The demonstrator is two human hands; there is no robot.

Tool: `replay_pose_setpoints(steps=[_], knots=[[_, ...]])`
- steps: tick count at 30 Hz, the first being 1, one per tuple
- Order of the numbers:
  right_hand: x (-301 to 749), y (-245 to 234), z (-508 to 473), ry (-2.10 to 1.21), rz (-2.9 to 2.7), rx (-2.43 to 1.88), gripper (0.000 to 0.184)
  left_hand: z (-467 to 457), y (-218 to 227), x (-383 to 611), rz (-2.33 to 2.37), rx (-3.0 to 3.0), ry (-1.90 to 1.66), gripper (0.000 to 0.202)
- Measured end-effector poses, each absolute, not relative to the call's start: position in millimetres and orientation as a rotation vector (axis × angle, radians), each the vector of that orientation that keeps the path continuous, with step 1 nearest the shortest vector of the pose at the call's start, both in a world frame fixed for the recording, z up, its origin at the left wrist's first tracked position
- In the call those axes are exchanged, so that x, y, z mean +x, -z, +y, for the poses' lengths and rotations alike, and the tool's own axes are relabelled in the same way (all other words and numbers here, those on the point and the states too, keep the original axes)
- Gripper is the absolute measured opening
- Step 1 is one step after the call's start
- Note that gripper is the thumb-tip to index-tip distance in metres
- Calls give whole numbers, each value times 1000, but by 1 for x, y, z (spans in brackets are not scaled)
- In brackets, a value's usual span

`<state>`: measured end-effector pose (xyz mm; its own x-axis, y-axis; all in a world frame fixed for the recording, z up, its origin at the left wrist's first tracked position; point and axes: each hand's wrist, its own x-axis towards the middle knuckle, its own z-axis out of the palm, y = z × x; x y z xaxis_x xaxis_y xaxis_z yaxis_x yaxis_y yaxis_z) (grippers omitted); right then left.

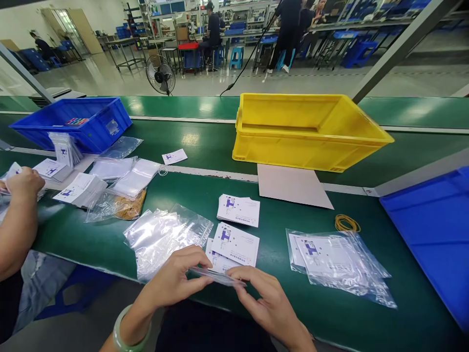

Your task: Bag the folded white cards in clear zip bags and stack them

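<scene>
A clear plastic bag (219,276), seen almost edge-on, is pinched between both hands above the front edge of the green table. My left hand (179,276) grips its left end between thumb and fingers. At its right end, my right hand (262,298) closes thumb and fingertips on it. Just beyond the hands lie stacks of white printed cards (236,244), and a further card stack (239,211) sits behind them. Left of these is a pile of empty clear zip bags (164,237). To the right, several bags with cards inside (335,259) overlap.
A yellow bin (293,146) stands at the back beside a flat cardboard sheet (293,188). Rubber bands (347,223) lie at right, near a blue bin (432,234). Another blue bin (80,122) is at back left. A co-worker's hand (25,181) works at far left.
</scene>
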<state>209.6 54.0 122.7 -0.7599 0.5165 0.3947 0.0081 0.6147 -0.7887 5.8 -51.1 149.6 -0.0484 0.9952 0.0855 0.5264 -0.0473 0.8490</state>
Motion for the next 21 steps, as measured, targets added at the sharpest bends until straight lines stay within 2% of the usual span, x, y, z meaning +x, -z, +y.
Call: replay_pose_setpoints(steps=[7, 15, 21], knots=[[206, -121, 51, -1097, -2200, -341, 20, -60, -146, 0, 1580, 1681, -1089, 8], [201, -128, 51, -1072, -2184, -268, 21, -59, -149, 4, 1514, 1785, -1169, 20], [199, -128, 50, -1178, -2179, -283, 20, -58, -148, 7, 1487, 1704, -1141, 15]])
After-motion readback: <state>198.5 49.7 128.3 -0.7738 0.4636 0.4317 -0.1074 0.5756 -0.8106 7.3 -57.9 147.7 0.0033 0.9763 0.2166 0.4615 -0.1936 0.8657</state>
